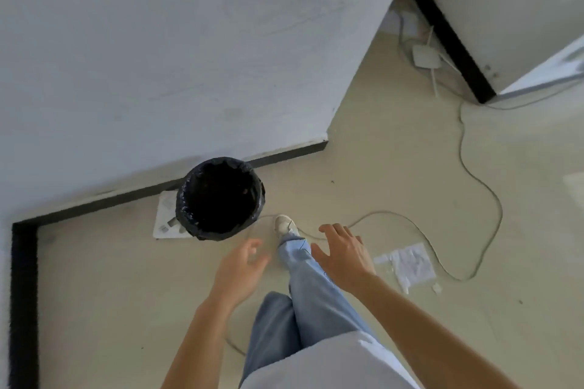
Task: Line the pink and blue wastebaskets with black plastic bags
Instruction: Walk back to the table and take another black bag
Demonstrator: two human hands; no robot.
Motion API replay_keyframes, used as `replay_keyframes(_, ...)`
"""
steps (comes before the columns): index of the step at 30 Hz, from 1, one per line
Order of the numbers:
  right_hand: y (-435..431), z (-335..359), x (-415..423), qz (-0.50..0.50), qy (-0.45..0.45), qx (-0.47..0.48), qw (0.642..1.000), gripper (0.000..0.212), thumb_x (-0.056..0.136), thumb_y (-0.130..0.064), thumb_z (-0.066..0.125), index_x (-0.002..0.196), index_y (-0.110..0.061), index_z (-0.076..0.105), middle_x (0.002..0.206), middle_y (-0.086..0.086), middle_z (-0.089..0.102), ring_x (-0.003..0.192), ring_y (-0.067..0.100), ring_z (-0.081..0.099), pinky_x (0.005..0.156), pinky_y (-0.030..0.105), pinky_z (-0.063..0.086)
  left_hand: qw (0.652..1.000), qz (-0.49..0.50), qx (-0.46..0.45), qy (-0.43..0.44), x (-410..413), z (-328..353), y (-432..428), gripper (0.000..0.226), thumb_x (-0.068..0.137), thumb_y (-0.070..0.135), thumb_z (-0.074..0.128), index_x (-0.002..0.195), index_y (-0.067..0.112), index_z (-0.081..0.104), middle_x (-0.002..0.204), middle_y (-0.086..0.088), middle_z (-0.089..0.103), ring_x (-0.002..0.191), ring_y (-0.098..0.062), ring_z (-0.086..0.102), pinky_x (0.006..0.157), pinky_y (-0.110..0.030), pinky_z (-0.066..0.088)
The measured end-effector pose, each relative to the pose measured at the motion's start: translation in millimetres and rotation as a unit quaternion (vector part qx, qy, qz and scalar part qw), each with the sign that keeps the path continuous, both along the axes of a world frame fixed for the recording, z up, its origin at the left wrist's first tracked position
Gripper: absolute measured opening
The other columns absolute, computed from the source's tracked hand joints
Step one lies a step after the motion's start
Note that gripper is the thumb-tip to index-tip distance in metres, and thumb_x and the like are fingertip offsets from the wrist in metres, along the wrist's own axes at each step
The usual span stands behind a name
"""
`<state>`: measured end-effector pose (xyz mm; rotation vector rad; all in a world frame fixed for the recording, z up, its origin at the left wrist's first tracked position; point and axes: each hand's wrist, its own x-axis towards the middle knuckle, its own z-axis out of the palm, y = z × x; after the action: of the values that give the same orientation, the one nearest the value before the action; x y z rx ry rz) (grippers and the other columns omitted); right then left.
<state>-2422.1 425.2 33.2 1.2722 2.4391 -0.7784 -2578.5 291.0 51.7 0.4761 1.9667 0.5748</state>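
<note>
A round wastebasket (220, 198) stands on the floor against the wall's black baseboard. A black plastic bag lines it and folds over its rim, so its own colour is hidden. My left hand (240, 265) hovers a little below and to the right of it, fingers apart, holding nothing. My right hand (343, 254) is further right, palm down with fingers spread, also holding nothing. Both hands are apart from the basket. My leg in light blue jeans and a white shoe (284, 224) steps between the hands, close to the basket.
A white sheet of paper (164, 218) lies under the basket's left side. A grey cable (467, 174) snakes across the floor on the right. A crumpled white paper (410, 265) lies right of my right hand. A white router (425, 55) sits by the far wall corner.
</note>
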Motion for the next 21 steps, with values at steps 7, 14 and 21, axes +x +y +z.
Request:
replay_keyframes(7,-104,116,175,-0.249,-0.017,0.053,0.967,0.046,0.092,-0.047,0.045,0.130,-0.020,0.050,0.131,-0.003,0.056,0.124,0.020,0.047,0.099,0.035,0.034,0.938,-0.300,0.041,0.170,100,88,-37,0.042,0.088,0.023,0.057,0.129,0.016,0.054,0.129,-0.005,0.060,0.120,-0.024,0.052,0.100,-0.033,0.040)
replay_keyframes(14,-202,137,323,-0.521,-0.088,0.013,0.849,0.050,0.092,-0.049,0.041,0.135,-0.022,0.044,0.135,-0.004,0.053,0.127,0.017,0.046,0.097,0.033,0.036,0.713,-0.666,0.062,0.209,219,110,2,0.052,0.089,0.041,0.038,0.138,0.027,0.041,0.139,0.006,0.046,0.130,-0.016,0.038,0.106,-0.029,0.033)
replay_keyframes(21,-321,143,454,-0.706,-0.091,-0.009,0.702,0.048,0.093,-0.050,0.040,0.134,-0.025,0.045,0.133,-0.008,0.052,0.125,0.014,0.046,0.096,0.033,0.037,0.523,-0.807,0.157,0.225,447,130,16,0.050,0.091,0.035,0.042,0.140,0.026,0.038,0.142,0.004,0.044,0.132,-0.019,0.038,0.103,-0.031,0.033)
